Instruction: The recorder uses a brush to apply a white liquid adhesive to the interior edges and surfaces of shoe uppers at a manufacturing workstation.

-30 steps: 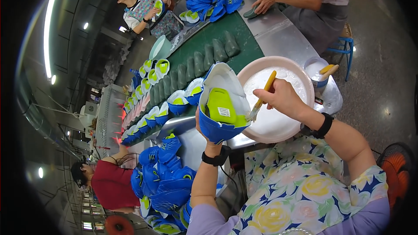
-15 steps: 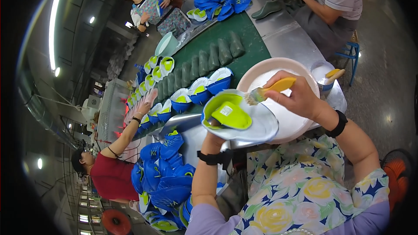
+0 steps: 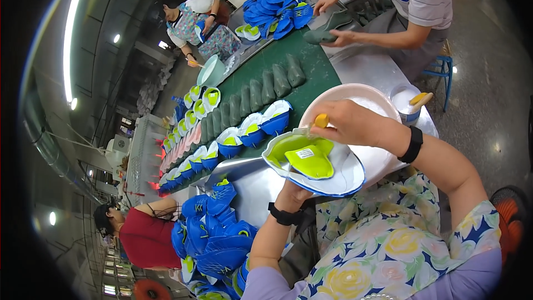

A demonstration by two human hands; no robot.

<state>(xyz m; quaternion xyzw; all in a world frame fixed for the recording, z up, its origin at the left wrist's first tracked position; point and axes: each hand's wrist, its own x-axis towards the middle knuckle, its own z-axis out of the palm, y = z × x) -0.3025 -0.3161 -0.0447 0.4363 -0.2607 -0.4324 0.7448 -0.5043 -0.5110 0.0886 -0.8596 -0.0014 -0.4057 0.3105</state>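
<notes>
My left hand (image 3: 293, 193) is closed on a blue shoe upper (image 3: 347, 171) from below, its white inside and lime-green lining turned up. A lime-green tongue with a white label lies across the opening. Above the upper's far edge, my right hand (image 3: 361, 125) grips a brush (image 3: 321, 120) by its yellow handle. The bristles point down at the lining and are mostly hidden. Just beyond is a wide pink basin (image 3: 328, 96) with white liquid inside. A small tub (image 3: 404, 112) to its right has another yellow-handled brush (image 3: 422, 99) across it.
A green conveyor belt (image 3: 319, 72) carries dark green shoe lasts (image 3: 266, 88) and blue uppers (image 3: 252, 128). More uppers (image 3: 222, 244) are heaped at my left, others (image 3: 277, 5) at the back. People in red (image 3: 147, 239), a floral apron (image 3: 214, 39) and a striped shirt (image 3: 422, 0) work nearby.
My right hand has moved left and turned the brush more upright over the lining. The upper has shifted slightly right and down. The person in red has drawn an arm back from the belt.
</notes>
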